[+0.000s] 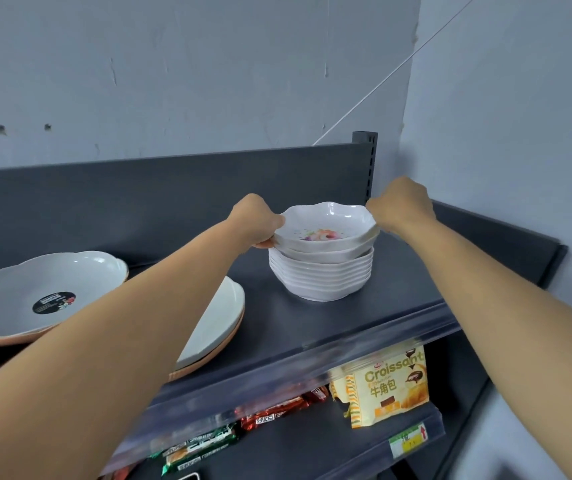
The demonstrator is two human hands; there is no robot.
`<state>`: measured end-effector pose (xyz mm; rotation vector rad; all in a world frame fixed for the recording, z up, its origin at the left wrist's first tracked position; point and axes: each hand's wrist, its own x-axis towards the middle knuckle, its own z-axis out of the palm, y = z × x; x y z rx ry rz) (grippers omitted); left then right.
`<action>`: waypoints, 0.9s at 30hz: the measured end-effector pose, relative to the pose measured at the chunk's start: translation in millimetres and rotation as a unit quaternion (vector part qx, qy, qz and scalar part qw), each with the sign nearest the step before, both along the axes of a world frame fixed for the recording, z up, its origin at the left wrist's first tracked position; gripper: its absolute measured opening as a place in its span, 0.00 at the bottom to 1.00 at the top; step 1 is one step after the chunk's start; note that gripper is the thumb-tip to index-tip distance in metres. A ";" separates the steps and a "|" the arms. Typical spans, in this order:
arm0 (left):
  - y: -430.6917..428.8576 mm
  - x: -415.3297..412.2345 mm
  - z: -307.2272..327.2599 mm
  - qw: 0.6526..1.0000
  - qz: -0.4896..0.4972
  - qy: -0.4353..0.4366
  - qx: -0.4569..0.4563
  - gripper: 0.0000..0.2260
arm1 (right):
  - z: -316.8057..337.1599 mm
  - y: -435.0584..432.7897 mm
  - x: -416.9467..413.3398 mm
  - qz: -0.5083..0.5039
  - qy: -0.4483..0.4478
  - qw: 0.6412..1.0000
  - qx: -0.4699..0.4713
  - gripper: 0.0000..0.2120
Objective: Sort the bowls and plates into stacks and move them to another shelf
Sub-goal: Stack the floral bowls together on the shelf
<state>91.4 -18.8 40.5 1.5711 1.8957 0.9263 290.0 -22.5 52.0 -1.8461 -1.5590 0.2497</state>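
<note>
Lower shelf [312,445] at 6 o'clock: croissant pack [386,386] and candy bars [277,412]. Top shelf [312,317]: plate stacks [45,296] at 9 o'clock, bowl stack [321,277] right of center. Left hand [255,220] and right hand [400,206] both closed on the rim of the top bowl [326,225], at its 9 and 3 o'clock; that bowl is tilted on the stack.

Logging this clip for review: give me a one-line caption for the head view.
Left hand and right hand grip the top bowl of a white bowl stack on the dark shelf.
</note>
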 end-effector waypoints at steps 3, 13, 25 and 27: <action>-2.6 -1.8 -3.0 1.000 -0.018 0.001 -0.012 0.09 | 0.6 -3.4 -1.9 -0.012 -0.053 0.998 -0.038 0.15; -9.6 1.2 -2.0 1.000 -0.004 -0.029 0.006 0.07 | -1.7 -11.2 -13.4 0.024 -0.148 0.977 -0.150 0.15; -45.7 -23.5 6.2 0.997 -0.056 0.032 0.053 0.04 | 15.8 -20.6 -40.8 0.005 -0.172 0.985 -0.017 0.14; -53.9 -35.1 8.0 0.995 -0.047 0.051 0.066 0.07 | 21.0 -24.1 -60.0 0.034 -0.163 0.986 0.004 0.14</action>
